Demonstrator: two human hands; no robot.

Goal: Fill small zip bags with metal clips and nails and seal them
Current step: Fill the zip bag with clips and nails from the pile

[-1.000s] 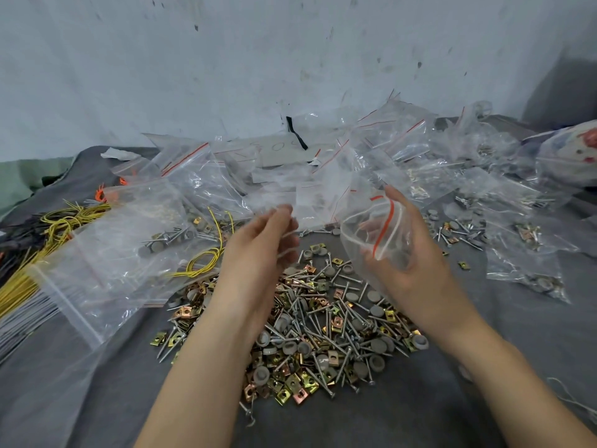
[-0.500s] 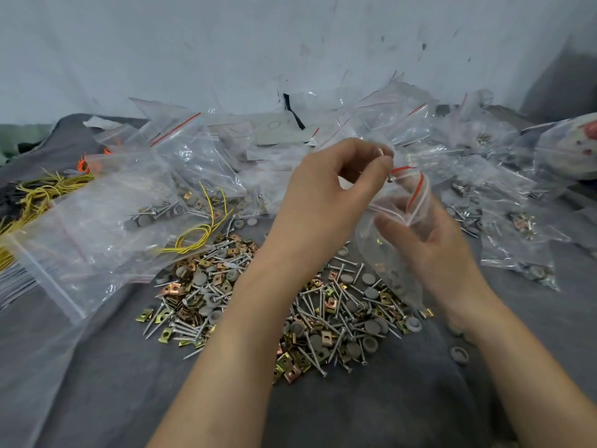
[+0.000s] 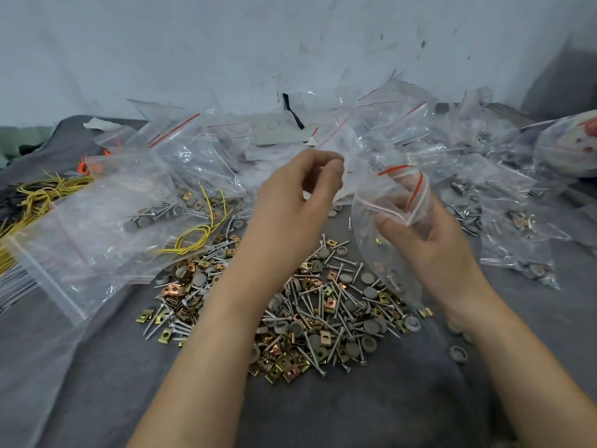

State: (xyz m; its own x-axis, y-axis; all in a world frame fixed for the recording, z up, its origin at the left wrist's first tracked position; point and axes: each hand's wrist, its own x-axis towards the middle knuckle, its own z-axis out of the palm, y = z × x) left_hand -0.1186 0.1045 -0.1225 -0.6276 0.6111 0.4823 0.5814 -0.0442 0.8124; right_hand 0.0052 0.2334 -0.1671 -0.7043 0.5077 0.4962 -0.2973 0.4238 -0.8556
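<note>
My right hand (image 3: 434,250) grips a small clear zip bag (image 3: 381,244) by its red-striped mouth, which gapes open toward my left hand. A few screws and clips lie in the bag's bottom. My left hand (image 3: 290,205) hovers just left of the bag's mouth, with its fingers curled and the fingertips close to the thumb; I see nothing in it. Below both hands a heap of nails, brass and copper clips and grey caps (image 3: 323,315) lies on the grey cloth (image 3: 355,412).
A large clear bag (image 3: 97,218) with a few caps and nails lies at the left beside yellow wires (image 3: 35,195). Several filled and empty zip bags (image 3: 517,227) are piled along the back and right. A white wall stands behind.
My left hand has drawn back to the left from the bag's mouth, where its fingertips were half a second ago. The right hand still holds the bag up and open.
</note>
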